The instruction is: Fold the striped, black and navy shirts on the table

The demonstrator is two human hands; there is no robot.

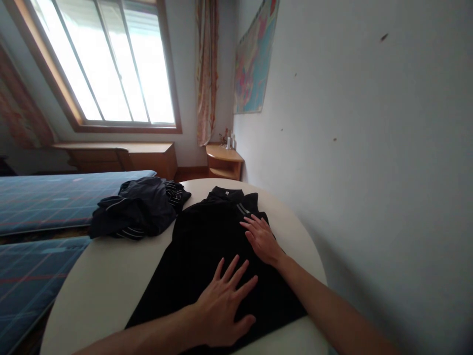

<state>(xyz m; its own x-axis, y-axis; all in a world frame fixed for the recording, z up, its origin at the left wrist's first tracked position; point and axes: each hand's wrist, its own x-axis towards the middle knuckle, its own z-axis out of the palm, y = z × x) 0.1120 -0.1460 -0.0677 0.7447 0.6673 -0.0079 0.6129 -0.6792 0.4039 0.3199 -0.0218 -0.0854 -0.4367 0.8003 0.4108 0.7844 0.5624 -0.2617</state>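
A black collared shirt (207, 246) lies spread on a round white table (99, 286), its collar at the far end and its hem toward me. Small grey stripes show on its upper right part. My left hand (223, 305) rests over the lower middle of the shirt, palm down with the fingers spread. Farther up, near the shirt's right edge, my right hand (261, 239) lies flat on the cloth with its fingers stretched out. Neither hand grips anything.
A crumpled heap of dark clothes (140, 207) with white stripes sits on the table's far left. Blue plaid mattresses (70, 197) adjoin the table on the left. A white wall (369, 172) rises close on the right. A wooden corner shelf (224, 154) stands beyond.
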